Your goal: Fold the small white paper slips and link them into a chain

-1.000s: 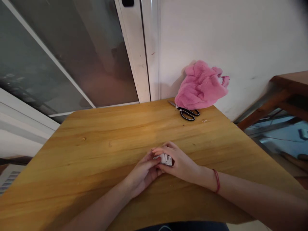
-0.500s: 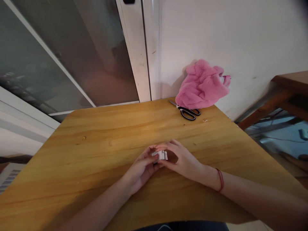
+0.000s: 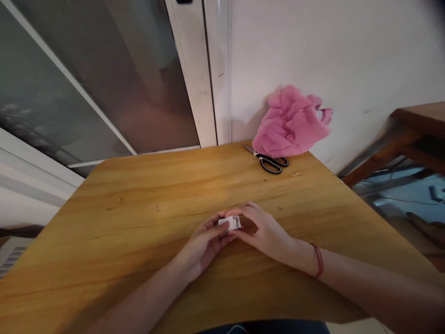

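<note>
Between my two hands, just above the wooden table, is a small folded white paper (image 3: pixel 233 222) with dark marks and layered edges at its right end. My left hand (image 3: pixel 206 240) grips it from the left, its thumb pressed on top and its fingers underneath. From the right, my right hand (image 3: pixel 264 232) holds the paper's far and near edges between fingertips and thumb, leaving a gap under the palm. The underside of the paper is hidden by the fingers. A red string bracelet (image 3: pixel 318 260) circles my right wrist.
Black-handled scissors (image 3: pixel 269 162) lie at the table's back right, partly under a pink fluffy cloth (image 3: pixel 292 125). A tiny yellowish bit (image 3: pixel 119 200) rests on the left of the wooden table (image 3: pixel 139 185). A sliding door and a white wall stand behind.
The paper has tilted slightly, so its top looks flatter and neater under my left thumb. Both hands keep nearly the same place and grip. The view has shifted a little.
</note>
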Action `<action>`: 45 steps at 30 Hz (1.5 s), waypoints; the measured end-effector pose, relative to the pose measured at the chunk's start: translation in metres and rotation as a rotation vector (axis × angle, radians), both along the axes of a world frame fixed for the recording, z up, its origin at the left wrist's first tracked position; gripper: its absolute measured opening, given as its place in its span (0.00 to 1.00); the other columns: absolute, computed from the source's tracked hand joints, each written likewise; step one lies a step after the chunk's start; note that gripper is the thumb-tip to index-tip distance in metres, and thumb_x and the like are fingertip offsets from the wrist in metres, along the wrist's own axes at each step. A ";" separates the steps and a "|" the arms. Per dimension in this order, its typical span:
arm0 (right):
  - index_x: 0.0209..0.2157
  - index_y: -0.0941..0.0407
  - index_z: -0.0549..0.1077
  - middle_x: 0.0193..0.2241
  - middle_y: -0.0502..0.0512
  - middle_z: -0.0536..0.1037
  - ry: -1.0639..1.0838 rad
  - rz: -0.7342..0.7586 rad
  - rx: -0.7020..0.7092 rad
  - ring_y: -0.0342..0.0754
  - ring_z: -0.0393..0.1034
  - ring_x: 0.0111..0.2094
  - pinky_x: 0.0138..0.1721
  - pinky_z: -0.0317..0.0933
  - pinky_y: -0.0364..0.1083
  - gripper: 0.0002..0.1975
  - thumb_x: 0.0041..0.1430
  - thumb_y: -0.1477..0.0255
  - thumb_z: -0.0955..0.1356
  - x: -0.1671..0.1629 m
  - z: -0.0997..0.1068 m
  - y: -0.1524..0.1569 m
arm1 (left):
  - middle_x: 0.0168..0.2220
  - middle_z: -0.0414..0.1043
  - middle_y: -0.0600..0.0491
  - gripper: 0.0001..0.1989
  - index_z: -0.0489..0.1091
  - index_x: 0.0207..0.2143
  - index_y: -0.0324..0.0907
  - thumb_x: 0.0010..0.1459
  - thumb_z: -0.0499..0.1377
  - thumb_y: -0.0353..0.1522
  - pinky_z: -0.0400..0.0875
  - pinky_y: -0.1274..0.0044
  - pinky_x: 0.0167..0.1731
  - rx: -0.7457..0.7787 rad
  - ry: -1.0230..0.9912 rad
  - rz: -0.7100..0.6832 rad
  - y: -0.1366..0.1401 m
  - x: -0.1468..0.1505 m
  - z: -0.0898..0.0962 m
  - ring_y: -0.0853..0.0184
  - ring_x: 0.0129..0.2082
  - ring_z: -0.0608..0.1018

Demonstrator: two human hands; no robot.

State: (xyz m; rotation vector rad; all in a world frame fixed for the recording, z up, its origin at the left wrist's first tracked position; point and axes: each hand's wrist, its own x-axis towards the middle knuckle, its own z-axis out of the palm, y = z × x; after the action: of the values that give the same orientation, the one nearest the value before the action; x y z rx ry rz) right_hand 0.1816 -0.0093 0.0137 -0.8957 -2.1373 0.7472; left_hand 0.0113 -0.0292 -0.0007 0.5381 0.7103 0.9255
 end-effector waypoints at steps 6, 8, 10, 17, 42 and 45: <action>0.43 0.54 0.67 0.38 0.53 0.74 0.016 -0.008 0.011 0.47 0.65 0.41 0.42 0.62 0.47 0.13 0.55 0.73 0.68 0.000 0.001 0.000 | 0.42 0.74 0.46 0.11 0.69 0.43 0.36 0.56 0.56 0.25 0.67 0.72 0.47 -0.034 -0.037 -0.024 0.000 0.000 0.002 0.66 0.41 0.76; 0.42 0.54 0.67 0.38 0.52 0.74 0.016 -0.016 0.016 0.47 0.65 0.40 0.42 0.62 0.46 0.12 0.55 0.73 0.68 0.000 0.000 0.001 | 0.41 0.74 0.47 0.10 0.69 0.42 0.36 0.56 0.56 0.25 0.68 0.73 0.46 -0.040 -0.056 -0.030 0.000 0.000 0.003 0.68 0.38 0.76; 0.42 0.54 0.67 0.38 0.52 0.74 0.018 -0.020 0.022 0.46 0.65 0.40 0.42 0.62 0.46 0.12 0.55 0.72 0.68 0.000 0.000 0.001 | 0.40 0.74 0.47 0.10 0.70 0.41 0.35 0.56 0.56 0.24 0.69 0.74 0.45 -0.047 -0.074 -0.022 -0.001 0.000 0.002 0.69 0.38 0.76; 0.43 0.54 0.68 0.39 0.53 0.74 0.025 -0.016 0.038 0.48 0.65 0.41 0.43 0.62 0.48 0.13 0.55 0.71 0.68 0.002 0.002 0.002 | 0.39 0.75 0.47 0.09 0.72 0.37 0.35 0.56 0.54 0.24 0.67 0.69 0.48 -0.127 -0.137 0.053 0.003 -0.003 -0.003 0.65 0.39 0.75; 0.40 0.53 0.70 0.37 0.52 0.76 0.015 -0.045 0.192 0.47 0.66 0.40 0.45 0.61 0.49 0.08 0.56 0.71 0.66 0.004 0.007 0.004 | 0.39 0.74 0.45 0.13 0.71 0.39 0.34 0.60 0.49 0.32 0.67 0.68 0.47 -0.116 -0.206 0.030 0.003 0.002 0.002 0.64 0.39 0.75; 0.42 0.52 0.70 0.36 0.52 0.76 0.000 -0.043 0.204 0.48 0.66 0.40 0.44 0.61 0.50 0.10 0.57 0.70 0.66 0.005 0.005 0.005 | 0.41 0.74 0.45 0.12 0.71 0.40 0.34 0.59 0.51 0.30 0.66 0.69 0.49 -0.115 -0.188 0.044 0.004 0.000 -0.001 0.64 0.40 0.75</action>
State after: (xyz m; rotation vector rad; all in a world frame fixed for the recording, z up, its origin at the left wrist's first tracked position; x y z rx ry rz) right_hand 0.1863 -0.0038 0.0189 -0.8301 -2.1419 0.4970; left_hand 0.0110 -0.0250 -0.0020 0.3300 0.6026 0.9564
